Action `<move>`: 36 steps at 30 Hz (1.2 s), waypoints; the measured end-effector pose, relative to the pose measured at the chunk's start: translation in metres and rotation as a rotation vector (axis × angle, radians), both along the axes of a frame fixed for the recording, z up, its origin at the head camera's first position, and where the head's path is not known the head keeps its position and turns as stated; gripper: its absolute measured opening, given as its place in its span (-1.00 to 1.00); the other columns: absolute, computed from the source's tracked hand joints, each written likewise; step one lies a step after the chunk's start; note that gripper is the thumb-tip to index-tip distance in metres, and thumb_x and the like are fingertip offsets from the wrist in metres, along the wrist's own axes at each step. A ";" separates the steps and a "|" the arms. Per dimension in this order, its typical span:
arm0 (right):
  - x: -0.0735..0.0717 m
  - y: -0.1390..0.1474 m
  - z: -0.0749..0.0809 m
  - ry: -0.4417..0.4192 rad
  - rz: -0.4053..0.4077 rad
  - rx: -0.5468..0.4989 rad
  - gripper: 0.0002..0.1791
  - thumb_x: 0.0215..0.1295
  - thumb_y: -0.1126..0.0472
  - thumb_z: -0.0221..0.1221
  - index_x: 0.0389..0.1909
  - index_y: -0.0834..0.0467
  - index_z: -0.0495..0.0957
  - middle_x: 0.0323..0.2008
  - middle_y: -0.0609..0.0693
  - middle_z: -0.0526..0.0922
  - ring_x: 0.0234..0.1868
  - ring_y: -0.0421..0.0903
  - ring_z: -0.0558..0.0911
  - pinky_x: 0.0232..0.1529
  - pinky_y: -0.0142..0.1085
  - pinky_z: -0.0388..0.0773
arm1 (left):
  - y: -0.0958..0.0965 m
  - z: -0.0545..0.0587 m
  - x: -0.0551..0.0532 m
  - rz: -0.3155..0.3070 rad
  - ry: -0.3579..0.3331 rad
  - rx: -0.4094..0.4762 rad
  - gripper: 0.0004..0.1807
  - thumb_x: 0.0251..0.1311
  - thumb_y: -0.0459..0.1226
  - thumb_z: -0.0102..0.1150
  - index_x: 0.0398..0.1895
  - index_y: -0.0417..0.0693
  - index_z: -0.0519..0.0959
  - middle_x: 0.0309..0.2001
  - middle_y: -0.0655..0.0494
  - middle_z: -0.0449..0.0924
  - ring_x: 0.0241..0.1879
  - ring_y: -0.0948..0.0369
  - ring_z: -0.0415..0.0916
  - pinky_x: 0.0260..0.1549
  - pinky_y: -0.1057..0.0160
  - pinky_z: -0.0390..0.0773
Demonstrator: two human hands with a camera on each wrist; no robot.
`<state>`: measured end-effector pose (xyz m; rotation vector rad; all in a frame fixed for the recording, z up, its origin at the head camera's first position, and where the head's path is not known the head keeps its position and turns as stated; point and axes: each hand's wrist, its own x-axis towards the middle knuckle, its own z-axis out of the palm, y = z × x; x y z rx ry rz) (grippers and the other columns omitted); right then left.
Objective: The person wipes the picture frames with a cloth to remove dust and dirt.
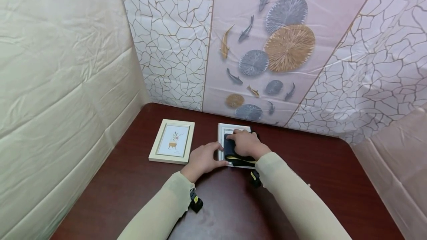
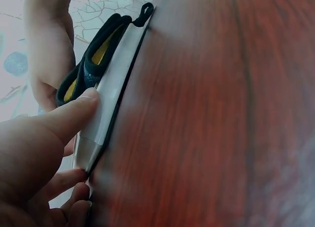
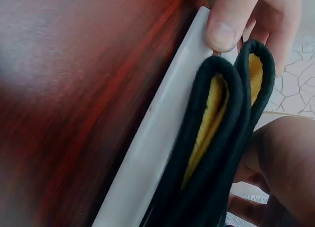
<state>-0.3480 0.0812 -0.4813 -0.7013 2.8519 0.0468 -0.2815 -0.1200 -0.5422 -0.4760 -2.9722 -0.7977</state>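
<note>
White and slim, one frame (image 1: 230, 126) lies on the table (image 1: 320, 158), partly covered by a dark folded cloth (image 1: 230, 149). Its near left corner is pinched between the thumb and fingers of the left hand (image 1: 205, 158); the cloth is gripped by the right hand (image 1: 246, 143), whose fingers are bent over it, and is pressed to the frame's face. Wiping appears to be the step in hand — best done, it would seem, with light, even strokes, the folds held together and the corner steadied so that nothing slides. By the head view alone the cream frame (image 1: 166, 158) is shown, lying to the left, apart from the hands. By the right wrist view the yellow lining (image 3: 203, 131) is laid bare far better than from above; by the left wrist view, fingers are shown low by the frame's dark underside — though that view is dim, and their exact contact cannot be told.
</note>
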 end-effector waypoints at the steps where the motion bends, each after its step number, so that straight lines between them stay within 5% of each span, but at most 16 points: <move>1: 0.002 0.001 0.001 0.001 0.006 -0.003 -0.38 0.50 0.27 0.15 0.53 -0.17 0.59 0.42 0.04 0.57 0.23 0.12 0.62 0.16 0.31 0.45 | 0.000 0.000 0.000 0.000 0.001 -0.004 -0.41 0.21 0.35 0.51 0.19 0.36 0.69 0.20 0.33 0.72 -0.13 0.17 0.70 -0.27 0.09 0.63; 11: 0.024 0.006 0.007 -0.011 0.081 0.000 -0.48 0.63 0.21 0.14 0.53 -0.13 0.60 0.34 0.07 0.61 0.17 0.15 0.69 0.10 0.30 0.56 | 0.001 -0.002 -0.005 0.005 -0.017 -0.057 -0.51 0.34 0.21 0.47 0.26 0.38 0.68 0.50 0.23 0.54 0.08 0.09 0.72 -0.07 0.02 0.69; 22: 0.043 0.013 0.003 -0.009 0.155 -0.025 -0.45 0.58 0.33 0.11 0.48 -0.09 0.64 0.33 0.06 0.61 0.25 0.17 0.68 0.10 0.30 0.59 | 0.000 -0.002 -0.003 0.012 -0.020 -0.064 -0.50 0.35 0.26 0.45 0.25 0.36 0.68 0.36 0.26 0.64 -0.10 0.13 0.70 -0.22 0.07 0.66; 30: 0.056 0.019 0.005 0.032 0.200 0.046 -0.47 0.64 0.23 0.12 0.54 -0.09 0.58 0.35 0.09 0.60 0.25 0.16 0.67 0.07 0.28 0.59 | 0.001 -0.004 -0.001 0.002 -0.030 -0.077 -0.48 0.37 0.28 0.42 0.28 0.38 0.66 0.44 0.25 0.59 -0.02 0.11 0.72 -0.15 0.04 0.68; 36: 0.057 0.030 0.007 0.058 0.182 0.103 -0.46 0.63 0.21 0.15 0.55 -0.15 0.57 0.40 0.06 0.59 0.34 0.10 0.64 0.15 0.28 0.57 | 0.002 -0.004 -0.001 -0.006 -0.008 -0.058 -0.40 0.30 0.38 0.40 0.26 0.36 0.68 0.31 0.30 0.67 -0.04 0.13 0.72 -0.19 0.06 0.67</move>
